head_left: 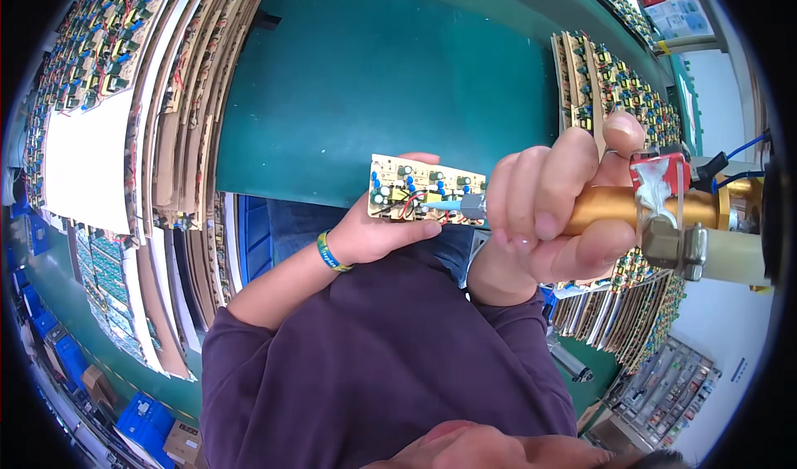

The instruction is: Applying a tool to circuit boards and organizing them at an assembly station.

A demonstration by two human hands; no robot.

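Circuit board (423, 187) sits clamped in the left hand (383, 232); right hand (552, 207), just beside, grips a brass tool (664, 212) touching it.

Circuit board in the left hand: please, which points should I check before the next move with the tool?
1. Left hand grips the circuit board by its edge: ok.
2. Right hand is closed around the brass tool: ok.
3. Nozzle reaches the board's component side: ok.
4. Red wire is clear of the nozzle tip: cannot tell.
5. Blue hose behind the tool runs free: cannot tell.
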